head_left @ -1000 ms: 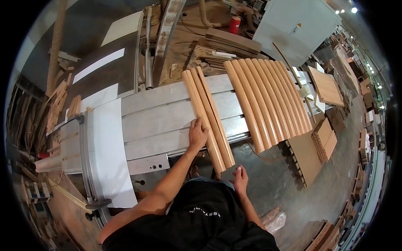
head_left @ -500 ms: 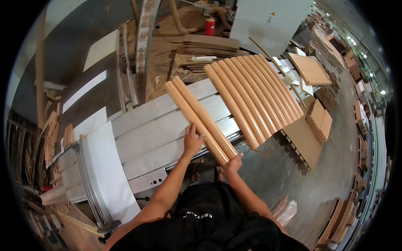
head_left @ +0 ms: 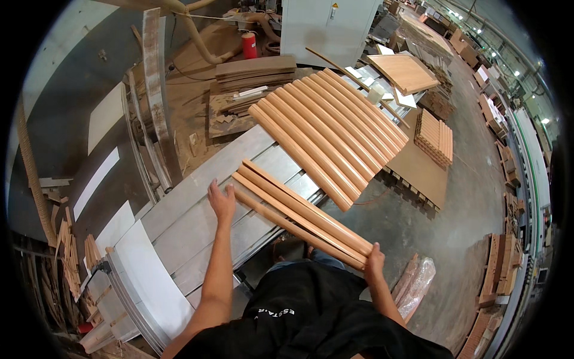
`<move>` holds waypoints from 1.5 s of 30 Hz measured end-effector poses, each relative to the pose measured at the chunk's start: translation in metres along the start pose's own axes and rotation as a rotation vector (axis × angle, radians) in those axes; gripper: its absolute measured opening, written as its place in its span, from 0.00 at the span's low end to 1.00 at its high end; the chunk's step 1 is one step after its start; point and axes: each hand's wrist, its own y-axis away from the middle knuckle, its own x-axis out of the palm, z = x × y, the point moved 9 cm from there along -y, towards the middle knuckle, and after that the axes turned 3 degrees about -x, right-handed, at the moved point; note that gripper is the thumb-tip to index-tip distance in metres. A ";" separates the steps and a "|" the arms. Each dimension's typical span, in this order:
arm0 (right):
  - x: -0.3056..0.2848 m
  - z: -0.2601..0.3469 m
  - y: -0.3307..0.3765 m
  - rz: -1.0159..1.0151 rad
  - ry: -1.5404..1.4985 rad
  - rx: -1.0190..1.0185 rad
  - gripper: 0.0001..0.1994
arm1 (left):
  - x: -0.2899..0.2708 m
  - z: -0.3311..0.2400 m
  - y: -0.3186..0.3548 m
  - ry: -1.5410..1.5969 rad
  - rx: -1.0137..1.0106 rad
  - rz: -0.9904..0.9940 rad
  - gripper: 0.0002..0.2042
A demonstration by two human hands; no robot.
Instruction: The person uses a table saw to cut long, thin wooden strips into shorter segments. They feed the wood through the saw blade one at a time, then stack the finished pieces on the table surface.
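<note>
Gripping the near end of two long curved light-brown wooden slats at centre frame, the right hand is curling closed. The left hand is resting spread-fingered beside their far end on the grey metal desk. More matching slats are lying side by side at upper centre.

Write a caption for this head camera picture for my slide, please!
Right hand grips the near end of curved wooden slats on a grey machine table; left hand touches their far end.

A woodworking factory floor. Curved wooden slats fanned on a grey metal bench, stacked board pallets at two o'clock, dust-extraction hose and red fire extinguisher at twelve. Offcuts piled at eight o'clock.
</note>
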 end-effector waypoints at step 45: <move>0.379 0.486 -0.349 0.387 -0.010 -0.673 0.17 | 0.209 -0.136 -0.065 0.687 -0.424 0.055 0.30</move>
